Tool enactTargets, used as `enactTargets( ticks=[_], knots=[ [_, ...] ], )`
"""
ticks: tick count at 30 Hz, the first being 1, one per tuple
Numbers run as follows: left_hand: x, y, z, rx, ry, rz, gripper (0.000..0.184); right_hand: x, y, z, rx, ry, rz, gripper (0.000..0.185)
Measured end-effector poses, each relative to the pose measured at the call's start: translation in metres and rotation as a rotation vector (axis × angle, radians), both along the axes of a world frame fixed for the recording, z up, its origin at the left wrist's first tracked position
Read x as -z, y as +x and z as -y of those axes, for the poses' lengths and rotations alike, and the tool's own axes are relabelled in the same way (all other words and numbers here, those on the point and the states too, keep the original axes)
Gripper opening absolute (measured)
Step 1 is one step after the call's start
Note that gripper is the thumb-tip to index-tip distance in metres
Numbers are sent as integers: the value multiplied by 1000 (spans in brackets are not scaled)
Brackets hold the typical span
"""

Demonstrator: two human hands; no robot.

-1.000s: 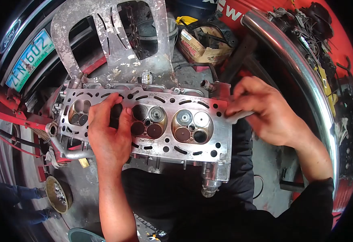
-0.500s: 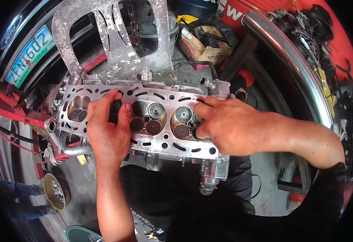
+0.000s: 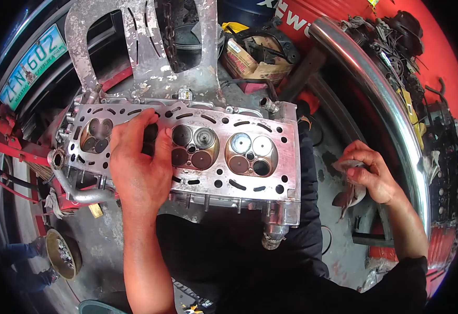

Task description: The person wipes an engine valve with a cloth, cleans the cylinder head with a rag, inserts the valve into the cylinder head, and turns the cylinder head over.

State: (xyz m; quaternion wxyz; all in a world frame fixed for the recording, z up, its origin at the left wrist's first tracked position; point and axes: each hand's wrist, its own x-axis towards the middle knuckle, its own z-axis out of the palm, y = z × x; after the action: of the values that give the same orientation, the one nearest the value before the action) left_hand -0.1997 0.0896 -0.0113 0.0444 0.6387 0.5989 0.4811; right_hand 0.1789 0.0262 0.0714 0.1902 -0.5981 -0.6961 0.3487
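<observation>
A metal cylinder head [image 3: 213, 183] lies across my lap with its combustion chambers facing up and round valve faces showing in them. My left hand [image 3: 141, 149] rests on its flat face, thumb and fingers spread around one chamber, which it partly covers. The valves in the rightmost chamber [image 3: 250, 155] are in full sight, two bright and two darker. Off to the right of the head, my right hand [image 3: 369, 175] is closed on a crumpled grey rag [image 3: 353, 194], part of which hangs below the fingers.
A worn metal chair [image 3: 150, 78] stands behind the head. Beyond it are a bucket [image 3: 190, 44] and a cardboard box [image 3: 255, 60]. A chrome bar [image 3: 386, 99] curves along the right, beside tools and cables. At lower left sit a bowl of small parts [image 3: 56, 243] and another person's legs [image 3: 25, 267].
My right hand has left the rightmost chamber, moved right, and now holds a rag. That chamber is uncovered. My left hand stays on the cylinder head.
</observation>
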Motion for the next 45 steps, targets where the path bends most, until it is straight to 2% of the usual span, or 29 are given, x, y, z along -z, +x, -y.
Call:
enactTargets(
  ticks=[1,3,4,6,7,9,10,12,17,19,20,22,25,28,30,31,32,33,34,36,38,40,42,45],
  knots=[
    [1,0,1,0,1,0,30,2,-4,2,0,1,0,21],
    [0,0,1,5,-2,31,30,7,-22,4,14,237,105,24],
    [0,0,1,0,3,30,30,6,-31,-1,10,242,103,24],
    [1,0,0,5,-2,34,31,2,-54,-19,-471,674,436,29],
    [1,0,1,3,4,32,31,1,-69,-26,-471,681,436,29],
    [0,-1,1,3,7,16,31,-1,-95,-40,-749,695,719,34],
    [0,-1,0,-1,10,15,31,1,-101,-47,-752,700,719,34],
    [0,0,1,-2,-4,46,30,8,-108,-58,-858,725,786,47],
    [0,-2,-1,-2,18,23,29,-5,-114,-57,-931,651,868,42],
    [-1,-2,-1,-5,3,23,29,-11,-118,-55,-871,464,734,27],
    [-2,-2,-1,1,2,23,29,-11,-114,-55,-866,460,734,27],
    [-2,-3,1,2,-13,68,29,-12,-92,-52,-455,84,109,20],
    [1,-5,-2,13,26,32,28,-15,-50,-21,-154,251,-73,23],
    [-2,-3,1,33,-3,102,28,24,12,34,286,256,-244,19],
    [-2,-3,2,40,-7,103,28,67,56,76,514,307,-132,16],
    [-1,-3,1,41,-13,111,27,109,100,104,592,257,-245,16],
    [0,-2,1,56,0,136,26,125,110,124,644,225,-119,17],
    [0,-1,0,70,4,128,26,154,141,151,632,220,199,16],
    [1,0,0,70,-6,160,26,164,135,166,745,169,128,17],
    [-1,2,1,68,-35,203,26,212,173,213,823,-27,384,22],
    [-1,2,1,62,-32,185,26,277,233,274,728,-76,434,24],
    [0,0,2,43,-28,163,27,289,229,271,617,-123,479,26],
    [0,-1,3,56,-79,81,27,287,209,263,1004,-174,150,27],
    [3,-1,2,80,-85,123,28,266,188,224,920,-35,111,28]
  ],
)
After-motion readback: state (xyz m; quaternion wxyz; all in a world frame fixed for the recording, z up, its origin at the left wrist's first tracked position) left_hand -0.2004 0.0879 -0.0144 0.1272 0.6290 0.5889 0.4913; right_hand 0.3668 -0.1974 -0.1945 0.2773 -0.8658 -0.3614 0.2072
